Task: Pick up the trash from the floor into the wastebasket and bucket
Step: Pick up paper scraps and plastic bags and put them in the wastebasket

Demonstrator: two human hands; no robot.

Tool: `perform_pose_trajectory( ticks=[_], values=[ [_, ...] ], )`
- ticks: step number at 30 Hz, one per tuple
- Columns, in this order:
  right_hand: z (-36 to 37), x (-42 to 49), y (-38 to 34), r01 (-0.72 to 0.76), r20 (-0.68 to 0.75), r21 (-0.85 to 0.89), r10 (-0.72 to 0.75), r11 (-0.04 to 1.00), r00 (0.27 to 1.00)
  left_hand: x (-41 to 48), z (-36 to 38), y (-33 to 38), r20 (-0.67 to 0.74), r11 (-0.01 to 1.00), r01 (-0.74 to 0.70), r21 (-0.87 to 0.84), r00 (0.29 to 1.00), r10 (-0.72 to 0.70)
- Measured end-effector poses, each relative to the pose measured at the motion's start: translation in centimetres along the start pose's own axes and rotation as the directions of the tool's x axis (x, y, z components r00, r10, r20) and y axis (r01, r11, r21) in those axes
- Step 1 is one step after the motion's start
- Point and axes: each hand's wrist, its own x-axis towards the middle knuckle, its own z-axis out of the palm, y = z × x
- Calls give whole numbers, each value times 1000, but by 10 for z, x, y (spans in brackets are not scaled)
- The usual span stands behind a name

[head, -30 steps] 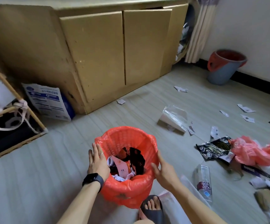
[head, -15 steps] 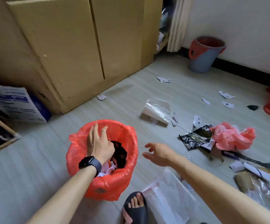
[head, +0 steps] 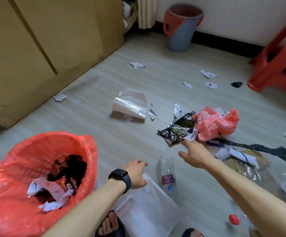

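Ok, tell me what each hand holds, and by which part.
Right hand: nothing, stretched open toward the black wrapper. Left hand: on the white bag at its top edge; grip cannot be told.

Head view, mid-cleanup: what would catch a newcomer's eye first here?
The red-lined wastebasket at lower left dominates, with paper scraps already inside. Next, the right hand stretches open toward the black foil wrapper, which lies beside the crumpled pink bag at centre right. The grey bucket stands far off by the back wall.
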Motion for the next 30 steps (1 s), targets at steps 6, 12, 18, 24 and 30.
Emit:
perform_pose_trajectory(
  ticks=[6,12,18,24,30],
  values=[
    [49,75,17,-106,-23,61,107,993,994,50,38,0,230,980,-68,186,973,23],
    [82,150,7,-65,3,-46,65,997,998,71,41,-10,214,992,-64,108,976,40],
    [103,135,-5,110,-148,-375,-176,921,973,61,15,-36,149,1000,-17,22,989,14],
    [48,82,-10,154,-271,-21,-154,988,950,12,-37,-39,-62,997,-42,58,997,46],
    [-45,0,-76,350,-450,461,-125,816,884,-83,-71,-35,-273,990,-65,128,957,98]
  ],
)
